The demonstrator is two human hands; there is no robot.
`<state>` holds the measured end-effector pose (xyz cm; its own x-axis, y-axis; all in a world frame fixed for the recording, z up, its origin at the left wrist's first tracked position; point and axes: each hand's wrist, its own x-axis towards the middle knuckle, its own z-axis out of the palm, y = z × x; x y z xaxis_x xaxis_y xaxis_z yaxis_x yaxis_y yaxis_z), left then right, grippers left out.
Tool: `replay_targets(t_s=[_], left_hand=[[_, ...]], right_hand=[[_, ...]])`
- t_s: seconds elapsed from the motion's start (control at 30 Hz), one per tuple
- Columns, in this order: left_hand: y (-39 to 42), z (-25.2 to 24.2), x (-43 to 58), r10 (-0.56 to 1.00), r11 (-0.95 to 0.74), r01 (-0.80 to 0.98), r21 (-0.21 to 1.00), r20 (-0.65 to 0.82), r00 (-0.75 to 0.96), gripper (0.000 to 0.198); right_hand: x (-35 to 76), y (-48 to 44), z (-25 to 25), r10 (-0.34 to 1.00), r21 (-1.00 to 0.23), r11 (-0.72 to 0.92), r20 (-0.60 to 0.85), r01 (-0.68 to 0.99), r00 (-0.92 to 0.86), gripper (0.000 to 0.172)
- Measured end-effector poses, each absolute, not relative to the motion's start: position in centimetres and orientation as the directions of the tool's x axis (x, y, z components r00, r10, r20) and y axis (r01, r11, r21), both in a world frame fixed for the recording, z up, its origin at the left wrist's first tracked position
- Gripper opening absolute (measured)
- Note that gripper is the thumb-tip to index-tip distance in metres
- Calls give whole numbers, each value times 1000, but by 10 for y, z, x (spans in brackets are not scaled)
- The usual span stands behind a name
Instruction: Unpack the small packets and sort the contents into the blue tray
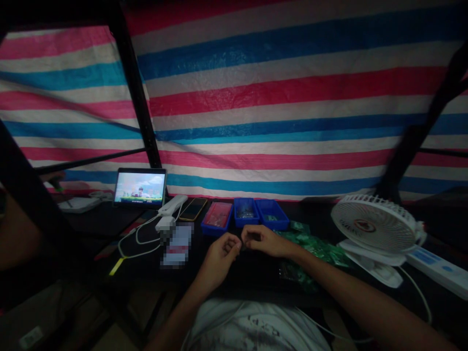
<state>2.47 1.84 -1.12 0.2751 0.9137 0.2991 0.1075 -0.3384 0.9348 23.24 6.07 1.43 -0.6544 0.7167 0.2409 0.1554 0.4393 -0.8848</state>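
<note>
My left hand (223,251) is closed in a pinch over the dark table, just in front of the blue bins. Close beside it my right hand (265,241) has its fingers curled and pinched, the fingertips of both almost meeting. Whatever they hold, if anything, is too small and dark to make out. Ahead of them are a blue bin (230,225) with a red lining or contents, a second blue bin (252,222) of small metallic-looking pieces, and a third blue bin (277,226) with a little green in it. Green plastic packets (310,246) lie heaped beside and under my right forearm.
A white clip fan (375,226) stands at the right, near a long white box (442,273). To the left are a lit tablet (139,187), a phone (193,209), a white power strip (173,205) with cables and a blurred-out sheet (178,245). Another person's arm (18,234) shows far left.
</note>
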Motion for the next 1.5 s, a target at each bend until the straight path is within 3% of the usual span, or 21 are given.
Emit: replay_targets(t_s=[0.17, 0.4, 0.67, 0.83, 1.07, 1.2, 1.33, 1.5], left_hand=[[17, -9, 25, 909, -350, 127, 928, 303, 287, 21], [14, -6, 26, 913, -328, 136, 935, 277, 298, 21], [14, -5, 26, 920, -318, 144, 937, 268, 287, 29], [17, -6, 25, 926, -313, 145, 939, 267, 269, 40], [17, -5, 27, 944, -266, 116, 957, 234, 233, 35], [18, -7, 27, 947, -262, 87, 961, 238, 213, 33], [19, -9, 27, 945, -268, 79, 960, 246, 214, 29], [16, -5, 27, 941, -281, 90, 955, 256, 221, 29]], right_hand=[[233, 63, 15, 731, -873, 466, 286, 146, -620, 2], [232, 64, 16, 757, -883, 451, 300, 132, -581, 7], [233, 69, 13, 763, -914, 404, 314, 37, -564, 29], [237, 69, 17, 742, -849, 512, 361, 129, -565, 31], [237, 67, 19, 665, -813, 575, 404, 86, -628, 24], [234, 66, 18, 716, -880, 474, 367, 27, -595, 18], [232, 66, 16, 796, -954, 294, 277, -56, -537, 26], [232, 64, 20, 804, -955, 295, 230, 31, -549, 36]])
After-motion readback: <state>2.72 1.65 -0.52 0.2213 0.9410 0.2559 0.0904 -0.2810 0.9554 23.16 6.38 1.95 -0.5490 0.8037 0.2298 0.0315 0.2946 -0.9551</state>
